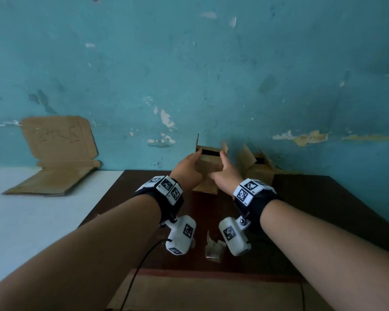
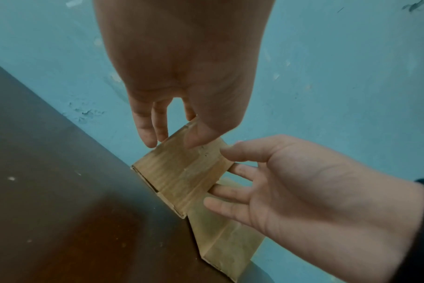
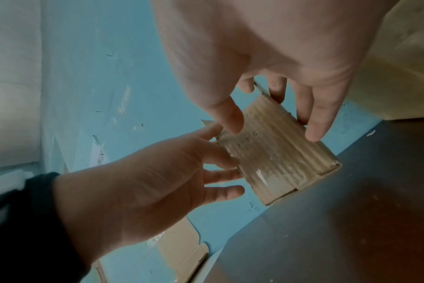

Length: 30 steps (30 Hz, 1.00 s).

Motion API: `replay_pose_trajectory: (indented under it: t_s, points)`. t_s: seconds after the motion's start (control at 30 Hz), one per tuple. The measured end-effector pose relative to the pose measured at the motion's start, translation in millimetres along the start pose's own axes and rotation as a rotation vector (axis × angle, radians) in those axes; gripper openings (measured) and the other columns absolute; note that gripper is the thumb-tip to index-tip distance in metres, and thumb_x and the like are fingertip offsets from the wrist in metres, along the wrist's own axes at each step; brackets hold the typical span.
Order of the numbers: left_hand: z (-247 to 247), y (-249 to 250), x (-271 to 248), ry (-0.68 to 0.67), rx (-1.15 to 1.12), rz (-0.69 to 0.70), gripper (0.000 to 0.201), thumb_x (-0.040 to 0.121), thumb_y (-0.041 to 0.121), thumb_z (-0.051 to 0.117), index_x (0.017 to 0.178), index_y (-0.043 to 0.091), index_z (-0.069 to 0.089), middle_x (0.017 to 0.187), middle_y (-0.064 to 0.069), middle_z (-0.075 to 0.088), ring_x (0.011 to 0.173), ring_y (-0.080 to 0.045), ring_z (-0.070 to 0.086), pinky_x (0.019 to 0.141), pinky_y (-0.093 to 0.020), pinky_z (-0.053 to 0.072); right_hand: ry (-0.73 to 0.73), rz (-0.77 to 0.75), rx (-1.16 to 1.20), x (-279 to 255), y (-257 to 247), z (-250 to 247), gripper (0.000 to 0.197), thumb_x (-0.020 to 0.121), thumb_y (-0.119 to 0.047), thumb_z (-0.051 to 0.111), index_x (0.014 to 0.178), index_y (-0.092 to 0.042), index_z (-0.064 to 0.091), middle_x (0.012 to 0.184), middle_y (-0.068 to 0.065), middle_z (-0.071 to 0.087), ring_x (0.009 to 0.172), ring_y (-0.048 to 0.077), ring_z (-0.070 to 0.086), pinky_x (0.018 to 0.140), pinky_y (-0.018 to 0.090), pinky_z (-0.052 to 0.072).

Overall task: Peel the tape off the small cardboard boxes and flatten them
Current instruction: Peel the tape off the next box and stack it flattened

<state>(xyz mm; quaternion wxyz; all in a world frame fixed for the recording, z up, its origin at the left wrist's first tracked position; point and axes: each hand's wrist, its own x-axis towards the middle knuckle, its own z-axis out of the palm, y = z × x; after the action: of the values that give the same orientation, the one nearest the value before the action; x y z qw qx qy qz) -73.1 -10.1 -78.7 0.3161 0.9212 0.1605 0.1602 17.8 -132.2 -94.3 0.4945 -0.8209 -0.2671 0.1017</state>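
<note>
a flattened box [image 1: 54, 153] is propped against the wall at far left. the left hand [image 1: 186, 173] is laid against the left wall of the small cardboard box [image 1: 208, 169], thumb and straight fingers holding it. the box stands upright, top flaps open, between both hands at the far edge of the dark table [image 1: 312, 209]. the right hand [image 1: 225, 173] holds its right wall likewise; neither hand is nearer.

No readable text is being shown. Faint scrawled marks are being seen on the flattened cardboard sheet [image 1: 58, 135] leaning against the wall, but they cannot be made out.
</note>
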Motion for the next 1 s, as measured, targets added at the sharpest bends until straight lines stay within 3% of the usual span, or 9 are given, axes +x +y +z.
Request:
replay_pose_trajectory:
  t_s: [0.07,0.27,0.43,0.53,0.6,0.7,0.8,0.87,1.0]
  points:
    - [-5.8,1.3,-13.4,0.013,0.003,0.021,0.086,0.086,-0.003,0.052,0.162,0.024,0.024,0.162,-0.005,0.037,0.143,-0.025,0.044,0.113,-0.036,0.042,0.008,-0.035,-0.022,-11.4,-5.0,2.5,0.084,0.086,-0.014,0.063,0.159,-0.028,0.023,0.150,0.004,0.043,0.096,0.017,0.056,0.072,0.024,0.052]
    - [-17.6,15.9,-49.4,0.031,0.062,0.152,0.085,0.087,-0.001,0.053,0.161,0.030,0.027,0.159,-0.002,0.041,0.134,-0.025,0.052,0.105,-0.030,0.044,0.070,-0.036,-0.199,-46.0,-17.1,6.0,0.070,0.085,-0.034,0.063,0.149,-0.042,0.036,0.150,0.008,0.031,0.116,0.034,0.059,0.099,0.037,0.052]
    - [-29.5,27.9,-71.9,-0.021,-0.032,0.248,0.086,0.084,-0.007,0.051,0.157,0.035,0.035,0.156,0.000,0.043,0.131,-0.025,0.055,0.102,-0.028,0.048,0.137,-0.091,0.008,-74.3,-31.5,-3.6,0.057,0.084,-0.030,0.075,0.138,-0.028,0.055,0.126,0.007,0.063,0.107,0.026,0.065,0.090,0.033,0.053]
    - [-41.4,27.9,-83.7,-0.032,-0.262,0.200,0.091,0.088,-0.008,0.053,0.153,0.050,0.029,0.145,0.005,0.052,0.100,-0.027,0.069,0.079,-0.027,0.057,0.100,-0.031,0.169,-91.9,-27.8,-10.0,0.049,0.088,-0.026,0.076,0.133,-0.022,0.057,0.118,0.005,0.069,0.107,0.027,0.067,0.090,0.044,0.057]
    - [-48.7,20.9,-89.5,0.053,-0.400,0.158,0.092,0.090,-0.008,0.056,0.154,0.051,0.025,0.143,0.000,0.054,0.090,-0.025,0.067,0.080,-0.034,0.059,0.069,0.064,0.365,-105.3,-22.5,-16.2,0.038,0.090,-0.025,0.074,0.125,-0.024,0.058,0.118,0.004,0.069,0.107,0.026,0.066,0.086,0.051,0.058]
    - [-55.8,-2.0,-91.8,0.202,-0.395,-0.018,0.083,0.092,0.008,0.063,0.160,0.037,0.024,0.150,-0.006,0.049,0.130,-0.026,0.051,0.100,-0.033,0.048,-0.023,0.159,0.714,-121.7,-12.8,-28.3,0.033,0.094,-0.021,0.069,0.125,-0.015,0.060,0.125,0.009,0.067,0.111,0.027,0.064,0.084,0.050,0.058]
    - [-53.9,-17.0,-101.0,0.156,-0.621,-0.218,0.076,0.100,0.024,0.061,0.163,0.017,0.020,0.164,-0.013,0.030,0.150,-0.030,0.033,0.121,-0.040,0.030,-0.135,0.214,0.953,-133.2,-5.6,-42.6,0.033,0.097,-0.020,0.063,0.129,-0.014,0.058,0.126,0.014,0.065,0.114,0.032,0.062,0.085,0.050,0.057]
    - [-45.4,-20.9,-112.0,0.061,-0.729,-0.248,0.050,0.109,0.021,0.046,0.157,0.011,0.034,0.156,-0.009,0.042,0.140,-0.026,0.044,0.110,-0.036,0.039,-0.204,0.245,0.979,-140.6,-0.1,-48.4,0.033,0.098,-0.024,0.059,0.129,-0.014,0.058,0.123,0.014,0.067,0.112,0.030,0.063,0.085,0.045,0.058]
    - [-30.3,-17.1,-128.2,0.017,-0.777,-0.248,0.019,0.111,0.012,0.038,0.111,0.008,0.057,0.099,-0.012,0.058,0.089,-0.026,0.059,0.067,-0.032,0.054,-0.228,0.284,0.965,-149.1,8.1,-45.7,0.037,0.096,-0.029,0.060,0.128,-0.009,0.061,0.111,0.013,0.073,0.100,0.028,0.069,0.074,0.041,0.061]
